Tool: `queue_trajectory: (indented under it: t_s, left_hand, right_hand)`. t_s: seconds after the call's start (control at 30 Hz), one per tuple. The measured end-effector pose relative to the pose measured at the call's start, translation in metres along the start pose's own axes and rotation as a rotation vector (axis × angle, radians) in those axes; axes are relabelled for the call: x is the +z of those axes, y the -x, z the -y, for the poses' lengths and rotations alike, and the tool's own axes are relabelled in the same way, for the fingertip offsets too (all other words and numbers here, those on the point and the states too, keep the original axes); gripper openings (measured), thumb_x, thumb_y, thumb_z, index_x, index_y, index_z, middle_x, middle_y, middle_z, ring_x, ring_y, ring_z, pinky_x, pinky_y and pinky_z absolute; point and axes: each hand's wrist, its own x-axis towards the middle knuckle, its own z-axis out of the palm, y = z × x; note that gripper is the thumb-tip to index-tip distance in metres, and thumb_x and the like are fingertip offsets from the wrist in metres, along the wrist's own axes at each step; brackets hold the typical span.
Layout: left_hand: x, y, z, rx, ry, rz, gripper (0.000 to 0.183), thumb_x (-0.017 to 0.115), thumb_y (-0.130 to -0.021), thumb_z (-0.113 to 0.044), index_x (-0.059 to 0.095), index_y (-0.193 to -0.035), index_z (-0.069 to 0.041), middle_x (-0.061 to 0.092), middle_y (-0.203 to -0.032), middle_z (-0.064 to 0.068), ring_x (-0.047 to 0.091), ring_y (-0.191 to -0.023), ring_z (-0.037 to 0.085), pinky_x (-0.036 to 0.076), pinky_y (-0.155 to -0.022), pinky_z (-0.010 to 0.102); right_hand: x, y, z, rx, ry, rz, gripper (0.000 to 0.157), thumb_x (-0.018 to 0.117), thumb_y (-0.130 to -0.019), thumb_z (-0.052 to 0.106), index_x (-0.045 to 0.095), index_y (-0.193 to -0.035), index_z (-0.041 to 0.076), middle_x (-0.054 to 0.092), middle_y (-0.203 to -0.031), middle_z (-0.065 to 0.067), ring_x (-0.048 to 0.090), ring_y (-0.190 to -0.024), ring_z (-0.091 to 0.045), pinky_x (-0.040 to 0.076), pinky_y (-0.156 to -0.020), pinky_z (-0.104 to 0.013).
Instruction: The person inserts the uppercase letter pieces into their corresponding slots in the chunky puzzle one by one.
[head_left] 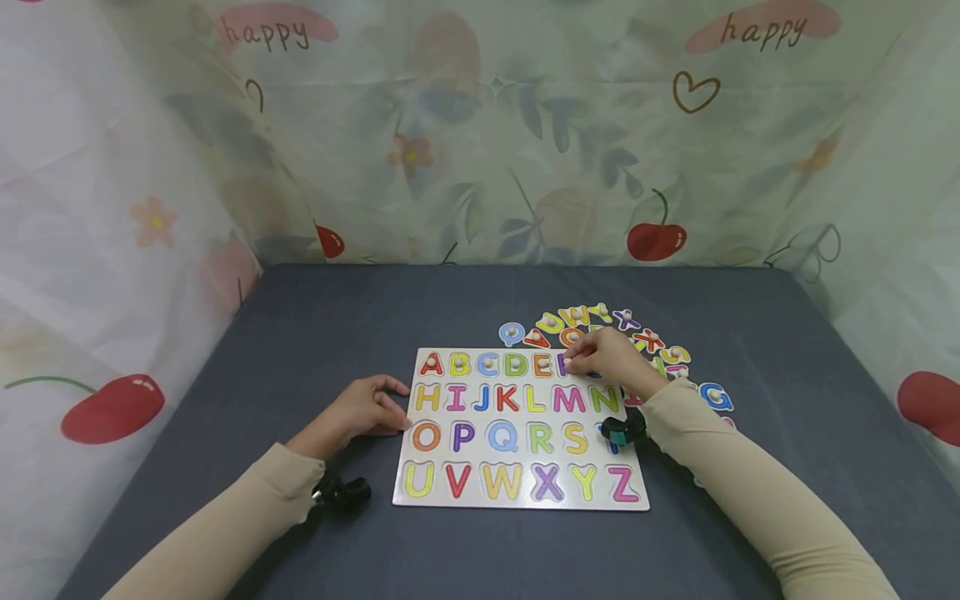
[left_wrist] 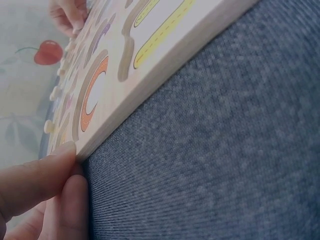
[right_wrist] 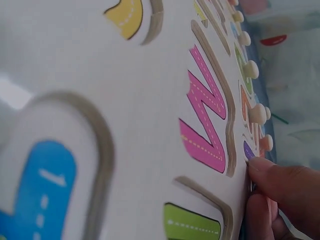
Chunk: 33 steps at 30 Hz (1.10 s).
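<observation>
A white wooden alphabet puzzle board [head_left: 517,417] lies on the table, with knobbed letter pieces in the A to E recesses. My left hand [head_left: 367,407] holds the board's left edge; the left wrist view shows the thumb [left_wrist: 57,162] on that edge and the fingers bent beside it. Over the top row, my right hand [head_left: 611,360] pinches a purple letter F piece [head_left: 561,365] at the F recess. Fingertips cover most of this piece, and its knob is hidden in the right wrist view. The thumb [right_wrist: 272,172] shows there beside a bit of purple.
Loose knobbed letters lie behind and right of the board, among them a blue Q [head_left: 512,334], a yellow W [head_left: 575,316], a purple X [head_left: 626,320] and a blue G [head_left: 716,397]. Some are hidden under the right arm. A dark grey cloth [head_left: 337,317] covers the table; printed curtains surround it.
</observation>
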Motion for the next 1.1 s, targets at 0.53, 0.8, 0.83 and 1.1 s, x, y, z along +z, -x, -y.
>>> queue_trajectory:
  t_s: [0.53,0.8,0.83,1.1]
  left_hand:
    - [-0.002,0.004,-0.001,0.0,-0.007,-0.014,0.051,0.08,-0.076,-0.003,0.056,-0.12,-0.001,0.069,-0.075,0.006,0.067,-0.07,0.015,0.057,-0.067,0.03]
    - [-0.001,0.002,0.0,-0.002,-0.013,-0.019,0.051,0.081,-0.075,-0.003,0.056,-0.12,-0.002,0.069,-0.076,0.007,0.067,-0.07,0.015,0.057,-0.066,0.029]
    - [0.0,0.002,0.0,-0.002,-0.014,-0.02,0.051,0.081,-0.075,-0.003,0.056,-0.12,-0.002,0.069,-0.076,0.007,0.067,-0.069,0.015,0.056,-0.066,0.029]
    - [0.0,0.001,0.001,0.012,-0.004,-0.008,0.051,0.08,-0.075,-0.002,0.056,-0.12,-0.001,0.069,-0.075,0.006,0.067,-0.07,0.015,0.056,-0.066,0.029]
  right_hand:
    - [0.002,-0.005,0.002,0.013,-0.035,0.024,0.017,0.075,-0.085,0.019,0.07,-0.097,0.009,0.068,-0.093,-0.007,0.061,-0.074,-0.017,0.049,-0.065,-0.027]
    - [-0.001,-0.002,0.003,0.007,-0.038,0.045,0.02,0.075,-0.085,0.021,0.068,-0.098,0.009,0.065,-0.09,-0.008,0.061,-0.077,-0.019,0.049,-0.066,-0.027]
    - [-0.002,-0.002,0.003,0.001,-0.037,0.048,0.021,0.075,-0.085,0.022,0.068,-0.099,0.008,0.064,-0.09,-0.008,0.061,-0.078,-0.019,0.049,-0.067,-0.027]
    - [-0.029,0.008,-0.004,-0.02,-0.037,-0.033,0.033,0.07,-0.089,0.031,0.066,-0.111,0.008,0.062,-0.097,-0.009,0.062,-0.086,-0.022,0.053,-0.076,-0.032]
